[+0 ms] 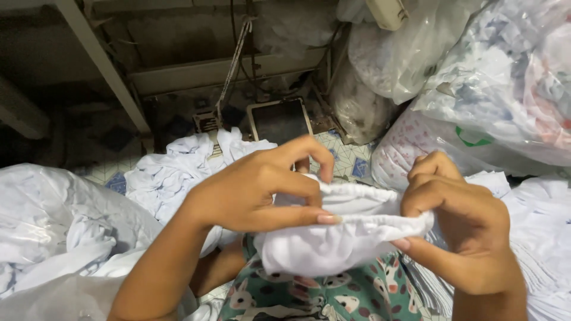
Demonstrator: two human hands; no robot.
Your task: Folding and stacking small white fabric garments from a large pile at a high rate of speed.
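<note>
A small white garment with a gathered elastic edge hangs between both hands above a lap in green cloth printed with animals. The left hand has its fingers closed on the garment's left edge; the right hand pinches the right edge. Beyond lie heaps of white cloth, then clear plastic bags stuffed with fabric.

White cloth — bunched, gathered edge uppermost, held mid-air
</note>
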